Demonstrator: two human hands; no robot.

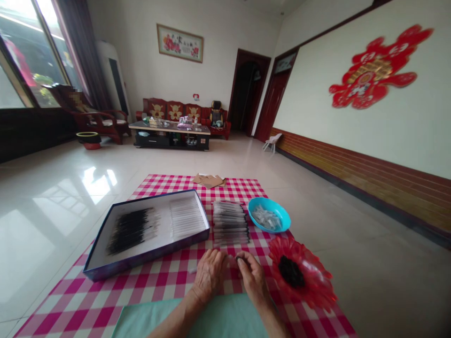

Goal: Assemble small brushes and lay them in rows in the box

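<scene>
My left hand [210, 273] is closed around a thin translucent tube [192, 271], like a pen barrel, whose end pokes out on the left. The fingers of my right hand [254, 278] pinch a small black piece [240, 258] at the tube's other end; whether the two are joined is too blurred to tell. Just beyond both hands lies a row of translucent tubes [230, 223] with dark ends. Right of my right hand, a red flower-shaped dish [317, 277] holds small black pieces [291, 271]. Behind it, a blue bowl [286, 219] contains clear small parts [266, 218].
A shallow box [148, 262] at the left holds black sticks [130, 230] and clear tubes [186, 218]. Cardboard scraps [210, 181] lie at the far edge of the checked tablecloth [165, 281]. A green cloth [141, 321] is under my forearms. A coffee table [169, 126] and sofa stand beyond.
</scene>
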